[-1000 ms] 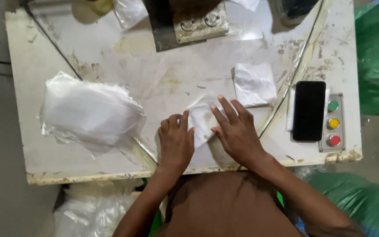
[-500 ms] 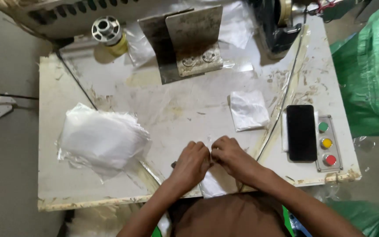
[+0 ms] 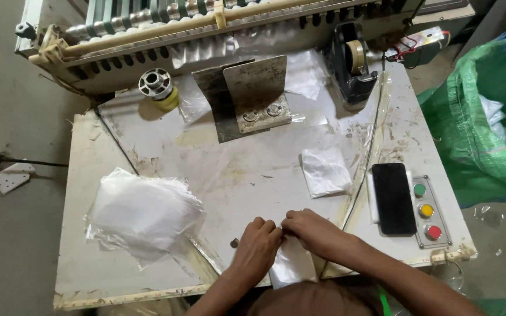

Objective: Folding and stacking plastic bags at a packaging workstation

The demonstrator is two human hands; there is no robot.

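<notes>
Soft, even daylight; faint shadows, sharp focus, slight wide-angle edge curvature.

A heap of clear bags (image 3: 144, 212) lies left of the grip, a folded packet (image 3: 325, 171) and black phone (image 3: 393, 198) right, a tape dispenser (image 3: 352, 64) and metal bracket (image 3: 247, 96) beyond.

Two bare forearms come up from the bottom edge, with no sleeves, watch, bracelet or gloves on them. The left hand (image 3: 257, 246) and right hand (image 3: 310, 231) are bare too, and no rings can be made out on the fingers. Between the arms at the bottom edge shows a brown garment (image 3: 317, 299), plain and unmarked. A narrow green strip (image 3: 385, 303) shows beside the right arm.
</notes>
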